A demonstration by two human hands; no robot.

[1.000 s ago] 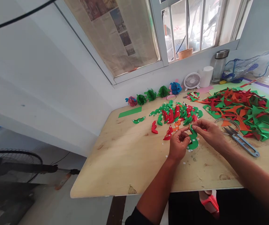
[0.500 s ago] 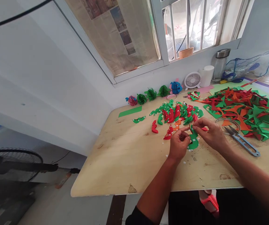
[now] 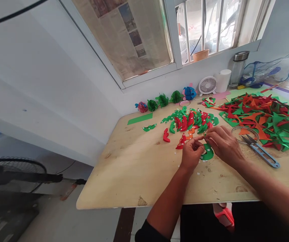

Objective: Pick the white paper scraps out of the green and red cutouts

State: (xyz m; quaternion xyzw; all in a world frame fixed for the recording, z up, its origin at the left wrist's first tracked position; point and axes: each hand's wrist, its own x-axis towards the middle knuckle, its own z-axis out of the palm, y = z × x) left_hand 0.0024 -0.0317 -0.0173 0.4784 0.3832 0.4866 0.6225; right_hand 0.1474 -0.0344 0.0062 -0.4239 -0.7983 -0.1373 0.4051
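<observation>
The right hand (image 3: 223, 144) now hides more of the green paper (image 3: 209, 154); it and the left hand (image 3: 191, 154) pinch this paper over the table (image 3: 126, 174), so its handling seems unfinished.

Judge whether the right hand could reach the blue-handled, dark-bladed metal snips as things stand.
Probably yes: the snips lie just right of the right hand, with nothing piled over them. It appears to pinch the upper end of the curved green paper piece, so would likely have to let go first.
</observation>
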